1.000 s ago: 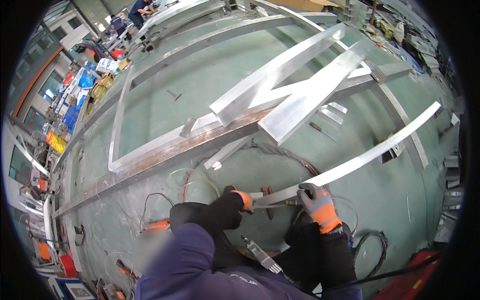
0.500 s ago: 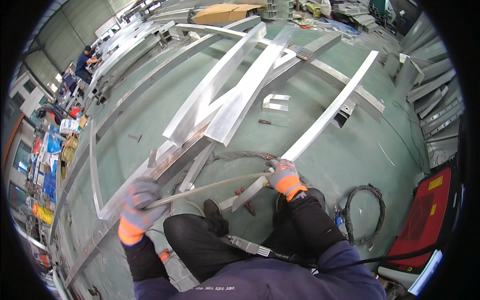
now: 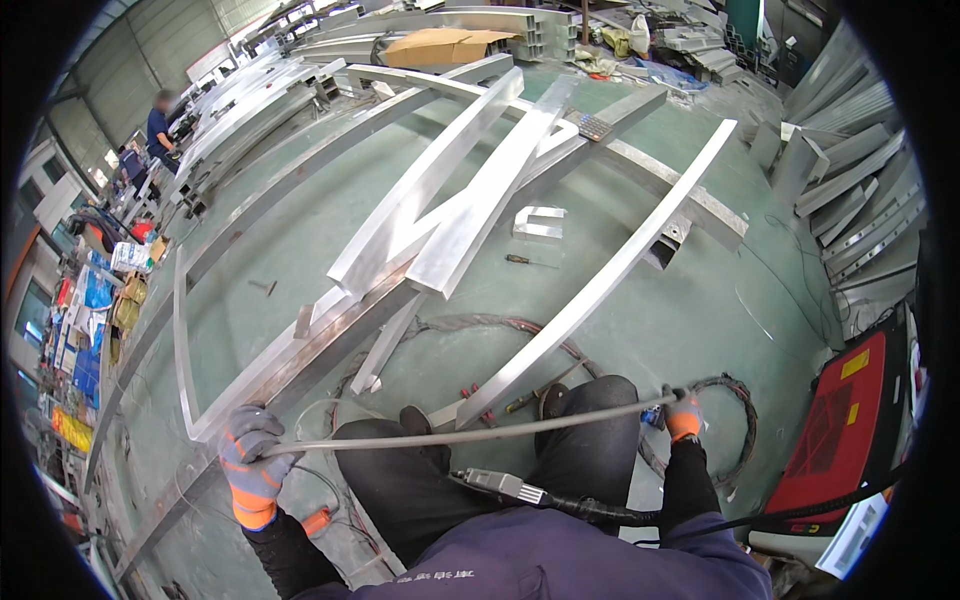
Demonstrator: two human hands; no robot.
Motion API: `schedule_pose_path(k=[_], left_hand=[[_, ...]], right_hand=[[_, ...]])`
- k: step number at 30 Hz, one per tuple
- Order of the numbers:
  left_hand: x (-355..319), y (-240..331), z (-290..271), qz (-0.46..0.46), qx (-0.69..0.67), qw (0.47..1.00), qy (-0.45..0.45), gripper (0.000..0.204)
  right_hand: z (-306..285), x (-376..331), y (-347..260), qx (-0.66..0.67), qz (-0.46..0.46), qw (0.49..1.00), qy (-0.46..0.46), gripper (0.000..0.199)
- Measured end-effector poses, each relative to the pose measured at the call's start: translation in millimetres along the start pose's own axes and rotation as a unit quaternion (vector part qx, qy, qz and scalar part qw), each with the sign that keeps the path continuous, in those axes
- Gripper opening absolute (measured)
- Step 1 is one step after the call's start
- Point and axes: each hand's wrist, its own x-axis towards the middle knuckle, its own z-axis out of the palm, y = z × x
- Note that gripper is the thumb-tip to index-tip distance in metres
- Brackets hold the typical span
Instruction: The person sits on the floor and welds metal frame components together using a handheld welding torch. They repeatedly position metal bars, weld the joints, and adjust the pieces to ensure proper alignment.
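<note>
A long, thin grey strip point(image 3: 470, 433), slightly bowed, stretches across my lap above my knees. My left hand point(image 3: 252, 465), in a grey and orange glove, is closed round its left end. At the other end my right hand point(image 3: 685, 415), gloved alike, grips the strip beside my right knee. Just beyond my knees lies the near end of a long pale metal bar point(image 3: 600, 285), which reaches up and right across a frame beam. Red-handled pliers point(image 3: 478, 403) rest on the floor by that end, partly hidden. A grey box-shaped connector point(image 3: 500, 485) on a black cable lies at my lap.
Pale metal channels point(image 3: 490, 190) rest across a steel beam point(image 3: 350, 345) ahead. A screwdriver point(image 3: 518, 260) and a bracket point(image 3: 538, 223) lie on the green floor. Right are a cable coil point(image 3: 745, 440) and a red machine point(image 3: 835, 425). One person point(image 3: 160, 135) stands far left, another beside.
My right hand has moved right and down, away from the pale bar's near end, pulling the strip across my lap. The bar's near end now lies lower left. My left hand has dropped slightly.
</note>
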Motion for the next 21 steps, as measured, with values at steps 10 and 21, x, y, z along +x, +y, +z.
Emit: schedule_pose_path(k=[10,21], left_hand=[[-48.7,-20.0,72.5,-0.176,0.048,0.978,-0.1,0.031],[4.0,15.6,167.8,-0.143,-0.122,0.976,-0.113,0.078]], right_hand=[[-153.9,49.5,-161.6,0.553,0.053,0.831,0.028,0.042],[-290.6,-109.0,-412.5,0.306,-0.632,0.711,-0.009,0.024]])
